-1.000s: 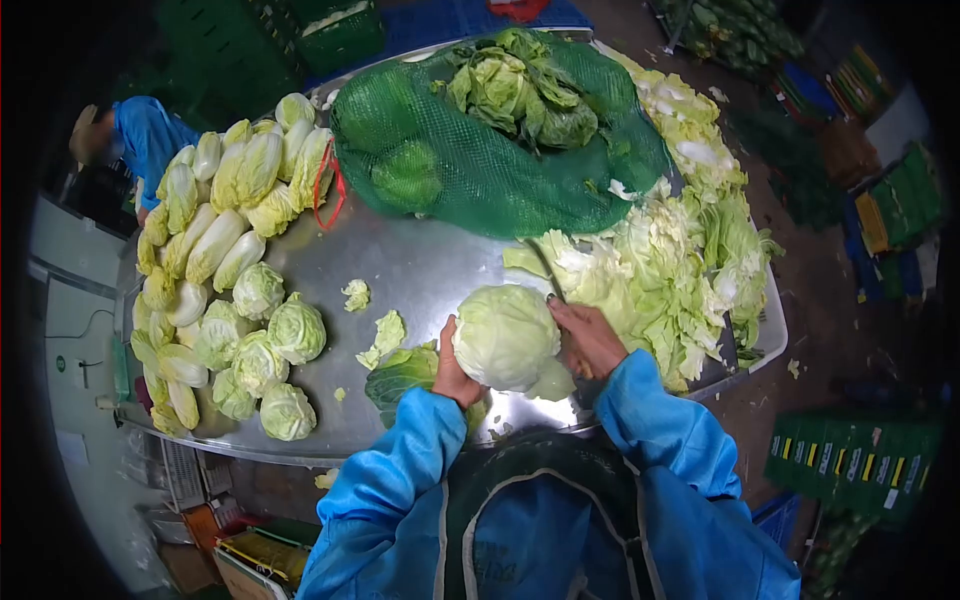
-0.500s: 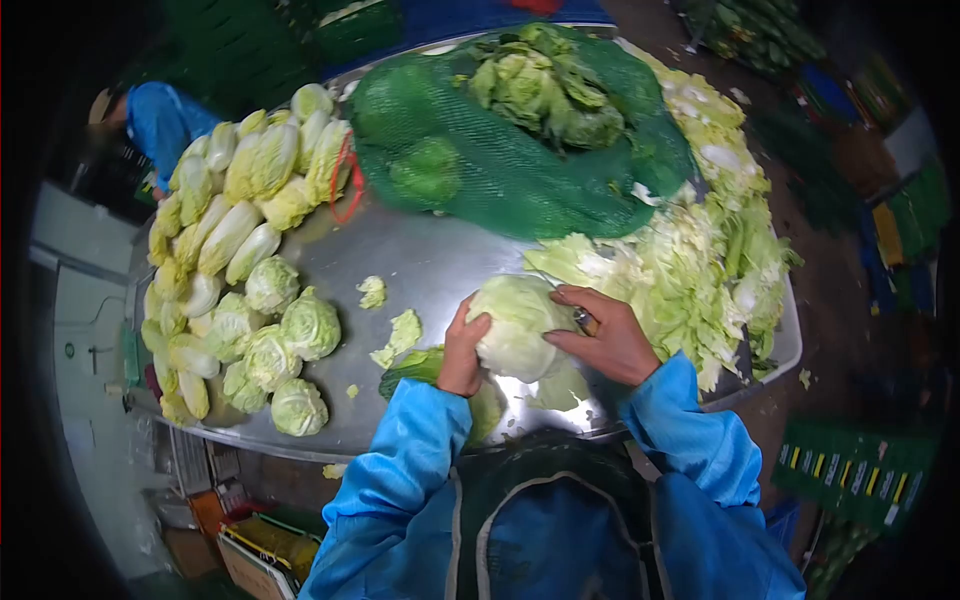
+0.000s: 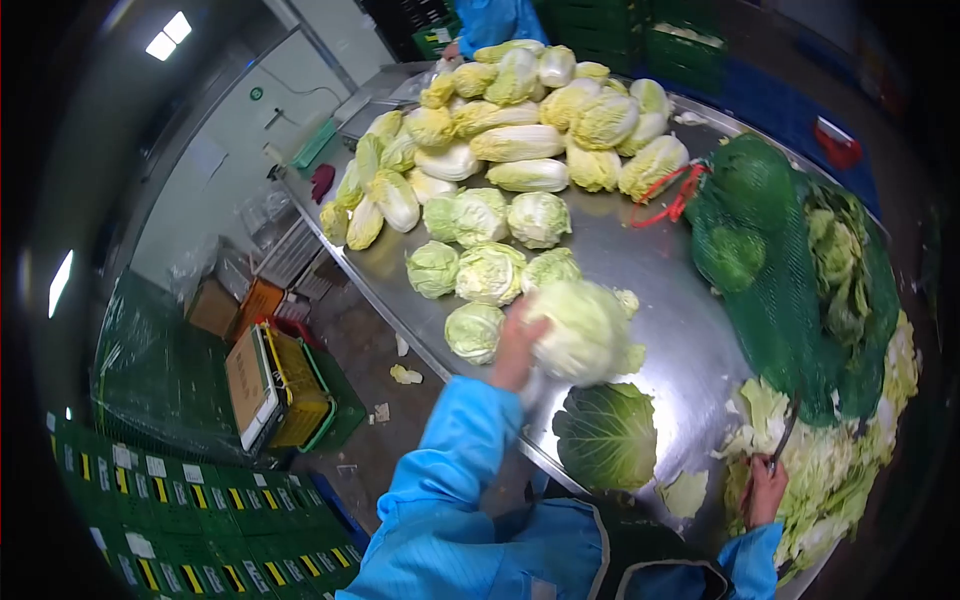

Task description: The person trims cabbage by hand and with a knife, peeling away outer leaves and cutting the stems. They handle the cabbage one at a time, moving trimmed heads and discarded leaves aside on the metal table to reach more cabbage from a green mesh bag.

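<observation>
My left hand [image 3: 518,345] grips a pale green round cabbage [image 3: 582,332] from its left side, close to a group of round cabbages [image 3: 490,273] on the metal table [image 3: 668,335]. Farther right, my right hand [image 3: 765,490] is closed around a knife [image 3: 787,430], whose blade points away from me over a heap of loose leaves [image 3: 835,480]. Between my hands, a large dark green leaf [image 3: 606,437] lies flat on the metal. A green mesh bag [image 3: 760,300] with cabbages stands beyond the knife.
Long Chinese cabbages [image 3: 518,143] are piled along the far side. Behind them shows another person's blue sleeve [image 3: 500,22]. Red string [image 3: 668,197] lies by the bag. A yellow crate [image 3: 303,390] and stacked green crates [image 3: 200,520] stand at the left.
The view has swung left. My left hand has carried the cabbage toward the other round cabbages, and my right hand has let go of it and moved away over the leaves with the knife.
</observation>
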The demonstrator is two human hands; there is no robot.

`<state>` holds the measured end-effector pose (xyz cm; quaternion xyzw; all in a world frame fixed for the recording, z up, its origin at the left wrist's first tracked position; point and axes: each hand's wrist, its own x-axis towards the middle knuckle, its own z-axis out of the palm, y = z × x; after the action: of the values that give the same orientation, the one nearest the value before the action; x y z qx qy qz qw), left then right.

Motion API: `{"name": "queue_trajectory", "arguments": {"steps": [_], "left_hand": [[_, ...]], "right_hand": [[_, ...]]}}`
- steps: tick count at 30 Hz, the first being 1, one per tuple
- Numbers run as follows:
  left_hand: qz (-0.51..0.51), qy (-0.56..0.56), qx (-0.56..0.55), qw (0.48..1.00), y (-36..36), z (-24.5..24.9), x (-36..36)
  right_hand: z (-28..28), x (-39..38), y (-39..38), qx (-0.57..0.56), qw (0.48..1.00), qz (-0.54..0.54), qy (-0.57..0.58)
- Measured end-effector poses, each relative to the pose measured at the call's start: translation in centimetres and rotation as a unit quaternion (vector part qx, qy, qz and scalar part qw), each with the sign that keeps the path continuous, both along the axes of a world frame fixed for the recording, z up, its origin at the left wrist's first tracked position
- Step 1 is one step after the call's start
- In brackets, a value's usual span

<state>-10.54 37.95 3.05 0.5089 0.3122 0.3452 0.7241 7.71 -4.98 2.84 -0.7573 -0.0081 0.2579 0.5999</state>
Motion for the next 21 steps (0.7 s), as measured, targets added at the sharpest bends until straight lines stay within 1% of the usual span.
{"name": "queue_trajectory", "arguments": {"steps": [1,2,3,4,5,6,7,8,10,11,13,14,16,17,19,21], "left_hand": [[0.068,0.016,0.044,0.997,3.2,0.0,-1.5],[0.138,0.004,0.054,0.989,4.8,2.8,-2.6],[0.202,0.03,0.098,0.974,7.3,3.3,-4.3],[0.239,0.006,0.146,0.96,9.8,2.8,-6.2],[0.302,0.043,0.176,0.936,11.5,2.8,-7.8],[0.356,0.037,0.162,0.92,12.5,3.0,-8.8],[0.396,0.062,0.157,0.903,13.0,3.2,-9.8],[0.425,0.067,0.162,0.888,14.5,1.6,-11.5],[0.458,0.08,0.153,0.872,14.8,0.1,-13.1],[0.459,0.08,0.152,0.872,14.8,-0.9,-13.5],[0.461,0.136,0.19,0.856,14.7,-3.3,-14.5],[0.453,0.139,0.179,0.862,14.4,-4.3,-14.4],[0.47,0.104,0.132,0.867,14.5,-5.9,-14.3],[0.467,0.107,0.128,0.868,14.9,-6.6,-14.9],[0.41,0.244,0.174,0.862,16.4,-7.6,-17.1],[0.346,0.297,0.207,0.865,18.2,-9.2,-19.5]], "right_hand": [[-0.7,-0.7,-0.5,-0.001,1.0,0.007,-0.001],[-1.3,-1.3,-1.1,-0.01,1.0,-0.003,0.011],[-1.8,-1.8,-1.7,-0.021,0.999,-0.016,0.024],[-2.5,-2.4,-2.2,-0.025,0.999,-0.017,0.024],[-3.2,-3.0,-2.6,-0.044,0.998,-0.027,0.048],[-3.5,-3.4,-2.7,-0.064,0.995,-0.04,0.072],[-3.1,-3.9,-2.3,-0.055,0.995,-0.031,0.078],[-3.2,-4.1,-2.2,-0.056,0.995,-0.035,0.08],[-3.6,-4.3,-1.9,-0.069,0.993,-0.024,0.094],[-4.1,-4.2,-1.8,-0.069,0.993,-0.023,0.094],[-5.1,-4.1,-1.5,-0.05,0.993,-0.033,0.097],[-5.1,-3.9,-1.1,-0.052,0.993,-0.03,0.098],[-4.8,-3.5,-0.1,-0.054,0.992,-0.03,0.11],[-4.6,-3.4,0.2,-0.058,0.992,-0.033,0.111],[-4.5,-3.0,1.0,-0.074,0.991,-0.018,0.114],[-4.9,-2.9,1.2,-0.085,0.988,-0.028,0.13]]}}
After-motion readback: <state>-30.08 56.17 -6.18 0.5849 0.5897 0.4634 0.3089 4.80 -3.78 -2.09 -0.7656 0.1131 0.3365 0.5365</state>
